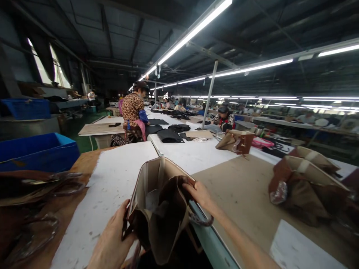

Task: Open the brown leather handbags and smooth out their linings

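An unfinished handbag (165, 168) with a beige lining and brown outside stands with its mouth toward me at the near table edge. My left hand (113, 237) grips its left side, fingers partly hidden behind the brown edge. On the right rim, my right hand (198, 192) is closed, thumb inside the opening and fingers out of sight. A plastic-wrapped handle (203, 221) hangs by the bag's right side, below my right wrist. Dark brown fabric bunches inside the opening.
More brown bags (305, 186) stand on the right, another bag (235, 142) farther back. Brown pieces with wrapped handles (36, 209) lie left, near a blue bin (39, 151). One co-worker (134, 110) stands ahead. A metal pole (210, 93) rises from the tables.
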`<state>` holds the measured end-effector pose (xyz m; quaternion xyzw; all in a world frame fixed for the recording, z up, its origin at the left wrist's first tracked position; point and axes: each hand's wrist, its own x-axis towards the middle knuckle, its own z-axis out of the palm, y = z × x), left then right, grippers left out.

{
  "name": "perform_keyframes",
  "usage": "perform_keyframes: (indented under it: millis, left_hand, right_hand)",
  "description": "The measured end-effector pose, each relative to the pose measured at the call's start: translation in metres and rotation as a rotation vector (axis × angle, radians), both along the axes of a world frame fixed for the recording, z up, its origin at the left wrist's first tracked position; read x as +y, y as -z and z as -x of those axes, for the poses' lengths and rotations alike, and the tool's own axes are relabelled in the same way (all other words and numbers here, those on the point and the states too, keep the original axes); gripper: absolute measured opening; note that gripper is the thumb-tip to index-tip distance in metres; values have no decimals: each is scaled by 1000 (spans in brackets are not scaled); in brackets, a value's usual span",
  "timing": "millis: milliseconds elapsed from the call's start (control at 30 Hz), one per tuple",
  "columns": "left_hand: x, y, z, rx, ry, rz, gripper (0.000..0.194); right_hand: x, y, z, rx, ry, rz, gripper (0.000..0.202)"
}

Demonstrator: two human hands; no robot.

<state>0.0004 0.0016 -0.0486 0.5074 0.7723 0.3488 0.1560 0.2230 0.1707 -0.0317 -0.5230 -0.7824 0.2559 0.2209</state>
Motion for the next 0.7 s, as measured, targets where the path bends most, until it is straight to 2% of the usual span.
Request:
perform_keyframes:
  millis: [167,300,400,467,567,633,700]
  left_hand:
    - [4,-2,-9,84,23,130,56]
    - [6,-1,-11,116,-1,185,61]
    - [6,-1,-9,128,-22,206,63]
    - [5,-5,-10,123,-29,203,62]
    - [5,-16,-15,83,5,179,57]
    - [5,-24,-19,53,27,169,56]
    - [6,-29,-21,32,30,160,56]
  right_hand:
    - [-15,5,-11,-100,79,-278,36]
    - [-38,16,-19,-156,147,-522,36]
    - [-64,36,-29,-191,106,-800,47]
    - [-85,58,-36,-187,7,-877,55]
    - [-109,100,-37,-132,-110,-673,82]
    - [-117,125,-30,-90,-54,-464,90]
    - [-118,139,-16,-67,-9,-277,93]
